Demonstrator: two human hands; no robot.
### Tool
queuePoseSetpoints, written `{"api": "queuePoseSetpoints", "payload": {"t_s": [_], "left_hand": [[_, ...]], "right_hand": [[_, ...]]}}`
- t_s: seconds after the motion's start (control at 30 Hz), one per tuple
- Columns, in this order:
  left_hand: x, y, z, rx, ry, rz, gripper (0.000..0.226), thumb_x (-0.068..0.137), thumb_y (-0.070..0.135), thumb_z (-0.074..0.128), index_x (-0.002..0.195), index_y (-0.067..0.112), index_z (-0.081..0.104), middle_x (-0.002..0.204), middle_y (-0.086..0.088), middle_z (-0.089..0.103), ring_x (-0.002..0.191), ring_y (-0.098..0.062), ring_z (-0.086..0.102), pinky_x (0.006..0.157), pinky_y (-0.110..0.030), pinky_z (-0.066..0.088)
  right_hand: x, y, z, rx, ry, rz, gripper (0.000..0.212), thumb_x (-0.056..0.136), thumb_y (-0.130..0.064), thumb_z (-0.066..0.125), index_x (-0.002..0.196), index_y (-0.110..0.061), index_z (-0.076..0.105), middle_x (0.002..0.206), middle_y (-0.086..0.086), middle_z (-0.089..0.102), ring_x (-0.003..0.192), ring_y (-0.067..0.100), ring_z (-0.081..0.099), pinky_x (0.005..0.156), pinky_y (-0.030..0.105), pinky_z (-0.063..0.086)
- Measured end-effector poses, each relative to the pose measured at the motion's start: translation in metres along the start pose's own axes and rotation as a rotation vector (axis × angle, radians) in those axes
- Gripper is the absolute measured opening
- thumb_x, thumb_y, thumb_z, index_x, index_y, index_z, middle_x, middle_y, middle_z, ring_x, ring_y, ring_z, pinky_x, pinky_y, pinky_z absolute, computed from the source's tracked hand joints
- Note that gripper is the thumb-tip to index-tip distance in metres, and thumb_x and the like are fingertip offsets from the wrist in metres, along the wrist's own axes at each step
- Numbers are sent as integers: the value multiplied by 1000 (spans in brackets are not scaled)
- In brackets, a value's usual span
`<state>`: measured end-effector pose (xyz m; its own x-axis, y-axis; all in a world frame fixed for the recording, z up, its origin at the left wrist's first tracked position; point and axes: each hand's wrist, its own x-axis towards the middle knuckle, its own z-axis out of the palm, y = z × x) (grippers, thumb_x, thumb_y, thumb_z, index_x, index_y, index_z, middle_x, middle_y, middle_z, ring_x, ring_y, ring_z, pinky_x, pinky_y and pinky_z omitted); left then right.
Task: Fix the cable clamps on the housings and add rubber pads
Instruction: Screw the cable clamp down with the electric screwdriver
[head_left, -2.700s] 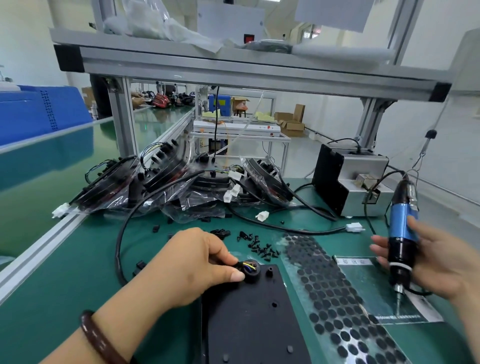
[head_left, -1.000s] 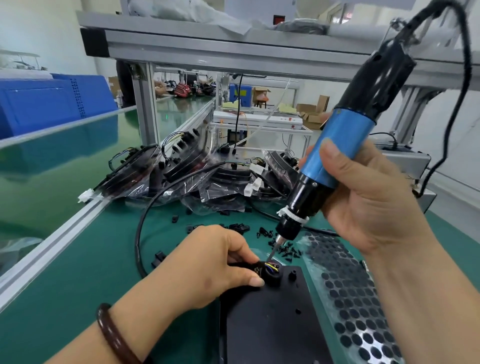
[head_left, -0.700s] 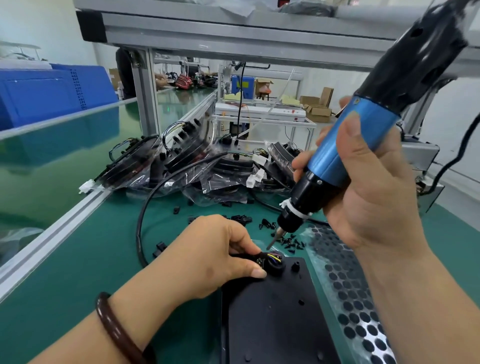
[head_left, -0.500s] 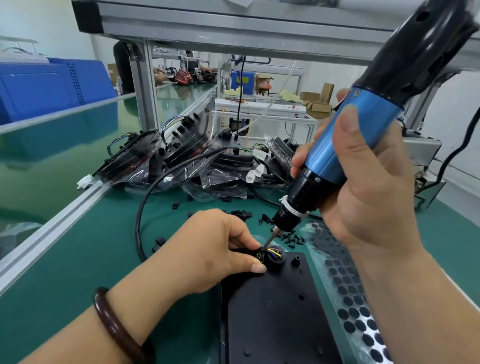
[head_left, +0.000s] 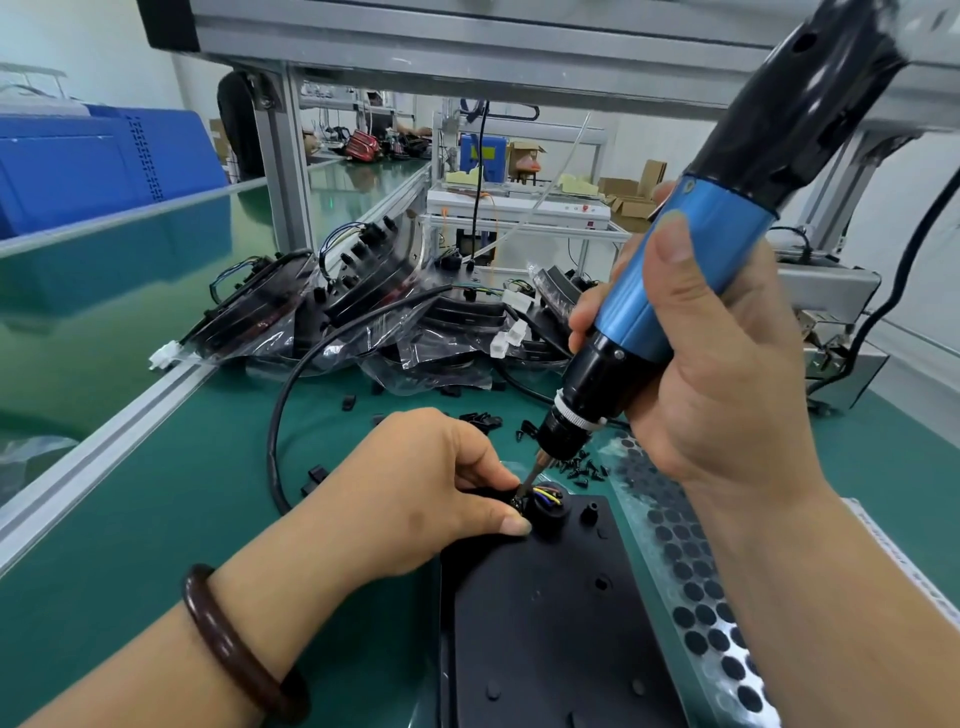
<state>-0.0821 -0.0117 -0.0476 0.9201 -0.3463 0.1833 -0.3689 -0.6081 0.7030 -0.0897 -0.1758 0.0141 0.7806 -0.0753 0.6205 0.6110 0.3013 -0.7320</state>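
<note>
Our right hand (head_left: 727, 374), gripping the electric screwdriver (head_left: 691, 270), has lowered its bit onto the cable clamp (head_left: 543, 501) that our left hand (head_left: 415, 499) pinches against the housing (head_left: 545, 623) near the bench (head_left: 156, 519) front edge; screw-driving appears to begin.

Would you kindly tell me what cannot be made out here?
Head view:
- Cable clamp: mostly covered by the left hand; its screw unseen beneath the electric screwdriver bit.
- Housing: near end cut off by the bottom edge.
- Rubber pad sheet: partly behind the right hand and forearm.
- Loose screws: too small to identify.
</note>
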Motion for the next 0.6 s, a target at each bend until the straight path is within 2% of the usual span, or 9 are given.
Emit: {"api": "queuePoseSetpoints", "payload": {"t_s": [0.27,0.4,0.6], "left_hand": [[-1,1,-1,9,-5,6,23,58,33,88,63,39,66,65,34,63,66,13,61,60,-1,42],[-1,1,-1,31,18,21,26,57,35,88,58,39,63,67,29,65,64,11,60,59,-3,43],[-1,0,-1,33,17,30,26,57,36,88,58,40,62,68,29,65,65,11,60,59,-2,42]], "right_hand": [[3,0,3,-58,-91,-26,22,90,-28,60,107,-18,49,77,-6,57,64,22,60,63,33,51],[3,4,8,-115,-135,-44,29,85,-34,60,109,-21,49,74,-9,60,66,22,61,65,36,51],[1,3,9,-76,-106,-54,28,85,-31,60,107,-18,49,76,-9,59,64,22,61,64,35,51]]}}
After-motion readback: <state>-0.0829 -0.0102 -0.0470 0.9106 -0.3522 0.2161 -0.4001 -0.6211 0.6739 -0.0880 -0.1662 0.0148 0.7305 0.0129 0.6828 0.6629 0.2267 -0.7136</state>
